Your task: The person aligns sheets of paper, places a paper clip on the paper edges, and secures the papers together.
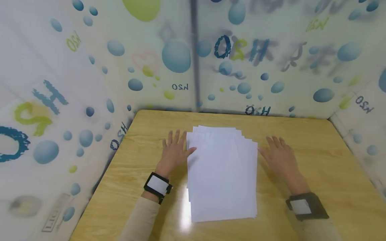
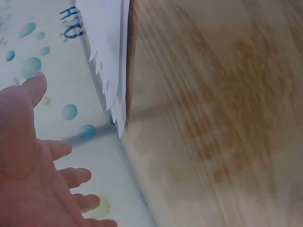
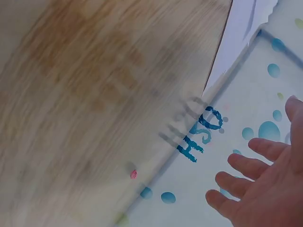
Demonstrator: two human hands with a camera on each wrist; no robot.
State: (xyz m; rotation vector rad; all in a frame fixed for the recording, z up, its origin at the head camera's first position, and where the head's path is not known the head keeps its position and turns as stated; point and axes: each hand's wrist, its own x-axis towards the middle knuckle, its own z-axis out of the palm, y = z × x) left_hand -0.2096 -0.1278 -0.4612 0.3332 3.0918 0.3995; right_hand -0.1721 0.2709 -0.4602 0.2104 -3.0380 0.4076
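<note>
A stack of white paper sheets (image 1: 223, 177) lies on the wooden table, its far edges staggered like steps. My left hand (image 1: 174, 150) is at the stack's upper left with fingers spread, the thumb overlapping the left edge in the head view. On the other side, my right hand (image 1: 280, 155) hovers beside the right edge, fingers extended and thumb pointing toward the paper. Both wrist views show the palms with nothing held: the left hand (image 2: 33, 156) and the right hand (image 3: 265, 175) each appear apart from the sheets.
The wooden table (image 1: 313, 160) is glossy and reflects light. Walls (image 1: 271, 73) with blue and green bubble prints and H2O lettering enclose its back and sides. A small pink scrap (image 3: 133, 174) is on the table in the right wrist view.
</note>
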